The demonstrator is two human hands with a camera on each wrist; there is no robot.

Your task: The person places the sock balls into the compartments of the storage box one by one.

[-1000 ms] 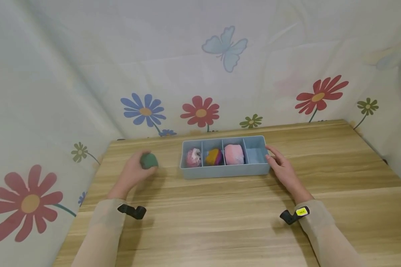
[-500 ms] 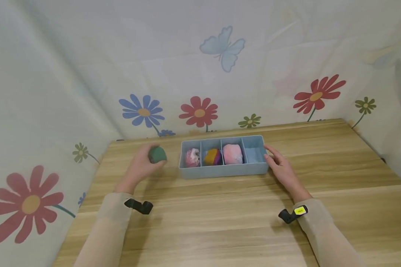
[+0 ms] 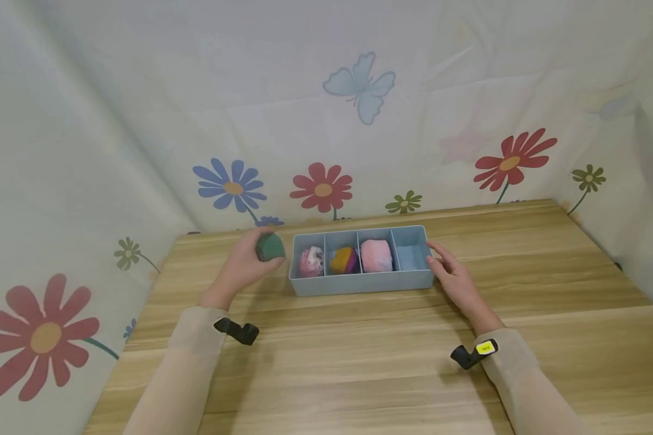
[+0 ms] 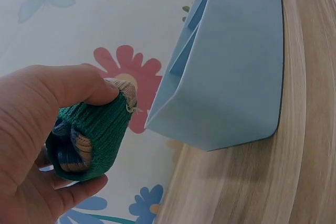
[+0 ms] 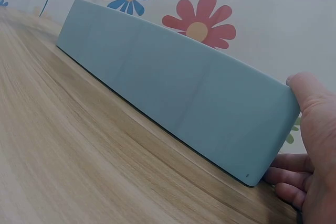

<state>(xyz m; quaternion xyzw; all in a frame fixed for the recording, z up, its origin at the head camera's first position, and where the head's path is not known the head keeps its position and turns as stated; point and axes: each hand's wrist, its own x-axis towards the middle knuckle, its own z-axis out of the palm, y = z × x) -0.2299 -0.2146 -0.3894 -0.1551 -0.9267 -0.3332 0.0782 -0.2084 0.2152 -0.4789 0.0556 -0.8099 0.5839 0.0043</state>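
In the head view my left hand (image 3: 246,260) grips a rolled pair of socks (image 3: 271,248) just left of a pale blue divided box (image 3: 361,285). The left wrist view shows the socks (image 4: 107,135) as green ribbed knit with beige and dark blue folds, thumb on top and fingers beneath. They are above table level, apart from the box's near corner. My right hand (image 3: 457,287) holds the box's right end, thumb at the rim (image 5: 252,72) and fingers against the end wall. Three compartments hold soft rolled bundles: pink-white (image 3: 311,263), mustard-purple (image 3: 344,261) and pale pink (image 3: 376,256).
The rightmost compartment (image 3: 412,257) shows its bare floor. Under the box lies a wood-grain table (image 3: 348,362). A white cloth (image 3: 272,103) printed with flowers and a butterfly hangs behind the table and along its sides.
My left hand has carried the green socks rightward and a little up, closer to the box's left end. My right hand stays at the box's right end; the view has shifted slightly.
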